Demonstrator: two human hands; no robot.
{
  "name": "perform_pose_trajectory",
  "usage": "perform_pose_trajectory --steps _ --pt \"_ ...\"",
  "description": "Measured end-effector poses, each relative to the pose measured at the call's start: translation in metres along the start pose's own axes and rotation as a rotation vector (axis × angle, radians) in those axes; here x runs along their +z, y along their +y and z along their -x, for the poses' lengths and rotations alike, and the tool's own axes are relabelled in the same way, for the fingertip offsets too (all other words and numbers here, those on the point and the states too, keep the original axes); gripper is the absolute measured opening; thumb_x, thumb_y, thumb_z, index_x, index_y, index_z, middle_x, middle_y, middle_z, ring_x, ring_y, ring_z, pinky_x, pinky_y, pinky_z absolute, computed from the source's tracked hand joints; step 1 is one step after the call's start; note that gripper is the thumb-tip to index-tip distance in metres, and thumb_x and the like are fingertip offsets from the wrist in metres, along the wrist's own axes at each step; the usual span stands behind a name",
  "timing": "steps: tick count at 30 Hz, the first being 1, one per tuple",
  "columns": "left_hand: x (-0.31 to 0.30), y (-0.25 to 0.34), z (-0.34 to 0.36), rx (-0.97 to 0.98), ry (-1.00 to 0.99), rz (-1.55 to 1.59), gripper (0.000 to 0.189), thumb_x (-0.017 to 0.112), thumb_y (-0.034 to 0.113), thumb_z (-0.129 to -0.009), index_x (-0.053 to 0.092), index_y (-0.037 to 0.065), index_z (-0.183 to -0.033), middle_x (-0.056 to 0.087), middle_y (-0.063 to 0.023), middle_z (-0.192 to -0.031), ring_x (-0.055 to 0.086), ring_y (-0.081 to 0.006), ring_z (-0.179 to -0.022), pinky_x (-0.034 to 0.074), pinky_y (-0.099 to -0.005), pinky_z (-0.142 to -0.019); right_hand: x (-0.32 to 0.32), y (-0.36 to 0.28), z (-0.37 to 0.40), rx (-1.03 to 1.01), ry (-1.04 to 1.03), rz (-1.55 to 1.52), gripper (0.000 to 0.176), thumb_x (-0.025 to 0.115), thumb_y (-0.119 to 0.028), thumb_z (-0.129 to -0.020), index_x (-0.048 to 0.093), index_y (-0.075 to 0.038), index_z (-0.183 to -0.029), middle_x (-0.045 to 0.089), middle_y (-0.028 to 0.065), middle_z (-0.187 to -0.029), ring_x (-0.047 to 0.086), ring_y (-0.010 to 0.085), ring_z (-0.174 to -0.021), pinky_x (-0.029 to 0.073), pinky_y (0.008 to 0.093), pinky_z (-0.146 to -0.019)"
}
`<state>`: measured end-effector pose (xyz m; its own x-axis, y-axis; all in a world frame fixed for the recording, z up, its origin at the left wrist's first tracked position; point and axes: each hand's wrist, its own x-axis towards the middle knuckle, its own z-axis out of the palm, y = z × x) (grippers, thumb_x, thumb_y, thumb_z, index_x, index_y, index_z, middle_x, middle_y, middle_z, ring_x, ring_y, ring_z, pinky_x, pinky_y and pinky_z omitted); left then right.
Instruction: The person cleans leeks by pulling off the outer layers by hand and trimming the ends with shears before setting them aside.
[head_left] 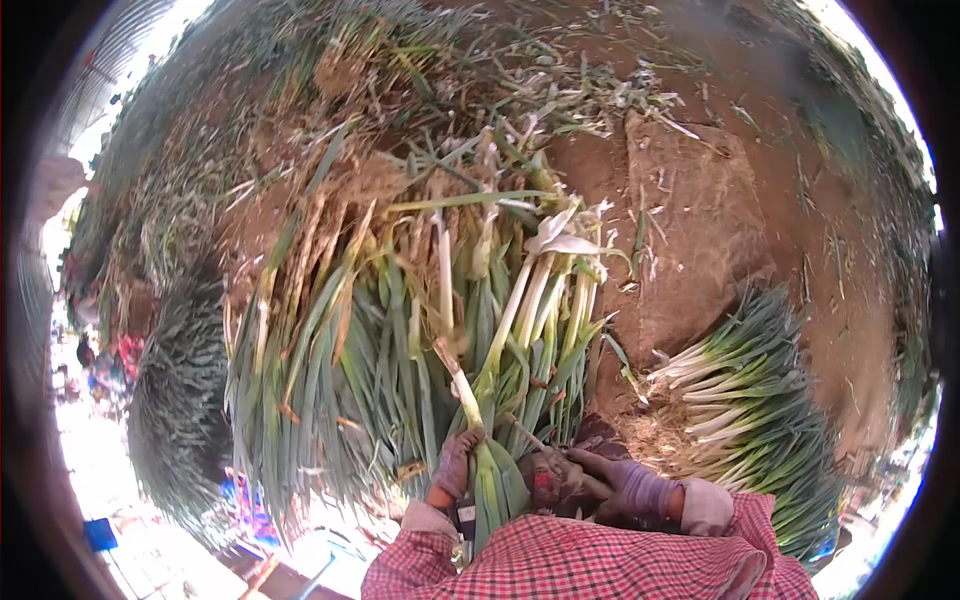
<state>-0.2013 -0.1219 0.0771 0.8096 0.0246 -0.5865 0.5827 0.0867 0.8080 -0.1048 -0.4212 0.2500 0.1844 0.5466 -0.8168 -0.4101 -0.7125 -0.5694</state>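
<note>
A green onion stalk [466,396] with a pale, brownish root end points up and away from the body. My left hand [457,463], in a glove, is closed around it where the leaves begin. My right hand [640,488], in a purplish glove, is to the right near my lap, over a dark, brownish thing; its fingers are partly bent and what they hold, if anything, is unclear. Directly in front lies a large heap of untrimmed green onions [380,330], leaves toward me. Several onions with white stems [535,290] lie at its right side.
On the right, a row of cleaned green onions [760,410] lies with white ends pointing left. Brown sacking [690,220] covers ground beyond it. Scattered leaf trimmings [450,70] lie farther off. Another dark green pile [180,400] stands at the left.
</note>
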Motion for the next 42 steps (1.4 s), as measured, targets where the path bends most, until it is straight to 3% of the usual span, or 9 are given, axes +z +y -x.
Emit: perform_pose_trajectory --steps 2,5,6,8,16,18,22,26,42 --pt "-0.005 -0.029 -0.004 0.001 0.078 0.094 0.032 0.045 0.022 -0.096 0.061 -0.003 -0.107 0.062 -0.0130 -0.096 0.058 -0.0184 -0.088 0.046 -0.0308 -0.082 0.018 0.026 -0.008 -0.050 -0.017 0.130 0.086 0.071 -0.023 -0.073 0.026 -0.021 -0.147 0.057 0.0175 -0.122 0.056 0.0293 -0.114 0.041 0.0407 -0.100" --pt "0.010 -0.016 -0.006 -0.074 0.249 0.326 0.035 0.042 0.027 -0.098 0.062 -0.002 -0.104 0.063 -0.0082 -0.092 0.058 -0.0150 -0.083 0.047 -0.0303 -0.078 0.039 0.062 -0.032 -0.811 0.269 0.870 0.084 0.072 -0.031 -0.073 0.030 -0.009 -0.143 0.055 0.0195 -0.126 0.054 0.0328 -0.117 0.041 0.0389 -0.101" --pt "0.009 -0.023 -0.007 -0.073 0.253 0.340 0.035 0.042 0.027 -0.098 0.062 -0.002 -0.104 0.063 -0.0082 -0.092 0.058 -0.0150 -0.083 0.047 -0.0303 -0.078 0.031 0.042 -0.028 -0.807 0.260 0.881 0.084 0.072 -0.031 -0.073 0.030 -0.009 -0.143 0.055 0.0195 -0.126 0.054 0.0328 -0.117 0.041 0.0389 -0.101" --pt "0.002 -0.034 -0.006 -0.058 0.234 0.214 0.031 0.042 0.025 -0.098 0.058 0.004 -0.114 0.062 -0.0053 -0.097 0.060 -0.0124 -0.083 0.051 -0.0271 -0.074 0.019 -0.012 -0.016 -0.010 -0.045 0.135 0.085 0.073 -0.027 -0.073 0.030 -0.010 -0.144 0.052 0.0208 -0.129 0.050 0.0330 -0.121 0.040 0.0386 -0.102" --pt "-0.033 -0.067 -0.008 -0.386 0.614 0.481 0.032 0.057 0.030 -0.092 0.053 0.019 -0.122 0.060 -0.0039 -0.091 0.058 -0.0135 -0.078 0.049 -0.0240 -0.067 0.014 0.012 -0.074 -0.204 0.020 0.221 0.088 0.071 -0.018 -0.073 0.024 -0.014 -0.148 0.054 0.0224 -0.128 0.054 0.0315 -0.117 0.043 0.0359 -0.095" --pt "-0.031 -0.052 -0.005 0.138 0.849 -0.683 0.038 0.061 0.029 -0.089 0.052 0.017 -0.124 0.062 -0.0069 -0.099 0.060 -0.0193 -0.088 0.050 -0.0280 -0.077 0.016 0.006 -0.091 -0.216 0.102 0.261 0.080 0.069 -0.024 -0.080 0.027 -0.013 -0.146 0.055 0.0234 -0.125 0.056 0.0313 -0.115 0.044 0.0363 -0.095" --pt "-0.039 -0.015 0.007 -0.068 0.279 0.106 0.045 0.064 0.027 -0.088 0.052 0.004 -0.125 0.062 -0.0087 -0.108 0.058 -0.0210 -0.097 0.047 -0.0325 -0.088 0.017 -0.020 -0.113 -0.191 0.141 0.167 0.059 0.054 -0.033 -0.093 0.032 -0.013 -0.144 0.058 0.0243 -0.120 0.057 0.0303 -0.115 0.045 0.0362 -0.095" --pt "-0.018 0.031 0.020 -0.216 0.044 0.094 0.052 0.064 0.030 -0.088 0.049 0.001 -0.129 0.061 -0.0075 -0.109 0.055 -0.0153 -0.095 0.046 -0.0313 -0.084 0.029 -0.005 -0.177 -0.317 0.235 0.332 0.055 0.047 -0.040 -0.095 0.033 -0.018 -0.143 0.063 0.0216 -0.110 0.063 0.0301 -0.102 0.049 0.0382 -0.085" --pt "-0.023 0.017 0.053 -0.131 0.007 0.328 0.051 0.057 0.032 -0.092 0.046 0.000 -0.130 0.061 -0.0046 -0.097 0.055 -0.0112 -0.086 0.046 -0.0249 -0.076 0.030 -0.020 -0.199 -0.202 0.282 0.327 0.061 0.054 -0.033 -0.092 0.028 -0.022 -0.146 0.059 0.0238 -0.117 0.060 0.0347 -0.108 0.050 0.0394 -0.084"
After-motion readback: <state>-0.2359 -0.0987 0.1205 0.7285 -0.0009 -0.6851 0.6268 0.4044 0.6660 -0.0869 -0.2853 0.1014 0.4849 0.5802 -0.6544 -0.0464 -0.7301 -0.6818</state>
